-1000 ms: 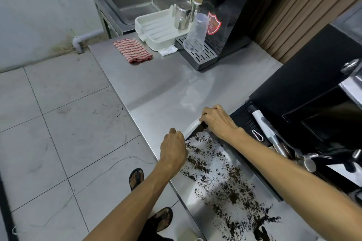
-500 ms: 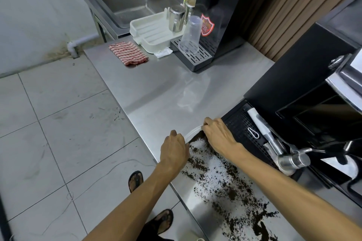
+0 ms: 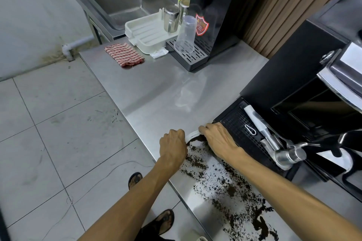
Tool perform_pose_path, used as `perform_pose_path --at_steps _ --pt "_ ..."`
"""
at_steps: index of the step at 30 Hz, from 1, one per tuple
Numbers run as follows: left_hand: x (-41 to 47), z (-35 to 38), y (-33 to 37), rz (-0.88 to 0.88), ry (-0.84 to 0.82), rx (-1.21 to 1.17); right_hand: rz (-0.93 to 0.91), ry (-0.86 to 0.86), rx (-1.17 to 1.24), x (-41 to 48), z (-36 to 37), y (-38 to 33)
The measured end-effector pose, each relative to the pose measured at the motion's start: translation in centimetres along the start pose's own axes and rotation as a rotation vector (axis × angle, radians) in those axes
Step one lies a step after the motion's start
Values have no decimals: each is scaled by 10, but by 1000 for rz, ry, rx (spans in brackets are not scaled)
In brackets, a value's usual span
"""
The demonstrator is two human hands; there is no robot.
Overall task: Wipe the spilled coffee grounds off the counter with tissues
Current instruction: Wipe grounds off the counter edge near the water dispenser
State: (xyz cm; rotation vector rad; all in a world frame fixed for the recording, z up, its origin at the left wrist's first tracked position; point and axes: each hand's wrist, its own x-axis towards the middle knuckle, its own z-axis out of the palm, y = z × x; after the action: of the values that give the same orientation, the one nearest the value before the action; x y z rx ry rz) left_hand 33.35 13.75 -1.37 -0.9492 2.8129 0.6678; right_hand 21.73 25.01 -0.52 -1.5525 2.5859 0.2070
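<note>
Tissue (image 3: 193, 134), white and bunched into a narrow band, lies on the steel counter (image 3: 156, 88) at the far end of the spill, stretched between the person's two hands. The left hand (image 3: 173, 147) is clenched round one end of the tissue, close to the counter's front edge. The right hand (image 3: 217, 141) has its fingers curled down over the other end, holding it against the steel just beside the black drip tray (image 3: 235, 123). The coffee grounds (image 3: 225, 184) lie dark and scattered on the near side of the tissue, between the two forearms, and are thickest toward the near end of the counter.

A portafilter (image 3: 288, 155) rests on the drip tray. Farther along the counter, well apart from the spill, a red checked cloth (image 3: 124, 55) lies crumpled near a white draining tray (image 3: 145, 33). A clear plastic cup (image 3: 186, 35) stands upside down on the grille of a black dispenser (image 3: 215, 15). Beyond these sits a steel sink (image 3: 117, 0).
</note>
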Motion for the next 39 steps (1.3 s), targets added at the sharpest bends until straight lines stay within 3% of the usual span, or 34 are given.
perform_pose_path --at_steps 18,29,39 --pt "3 0 -10 83 134 -246 2 129 36 20 -14 -4" --pt "4 11 -4 64 33 -270 -65 0 -102 18 8 3" --pt "5 20 2 -45 -28 -401 37 77 121 -12 13 2"
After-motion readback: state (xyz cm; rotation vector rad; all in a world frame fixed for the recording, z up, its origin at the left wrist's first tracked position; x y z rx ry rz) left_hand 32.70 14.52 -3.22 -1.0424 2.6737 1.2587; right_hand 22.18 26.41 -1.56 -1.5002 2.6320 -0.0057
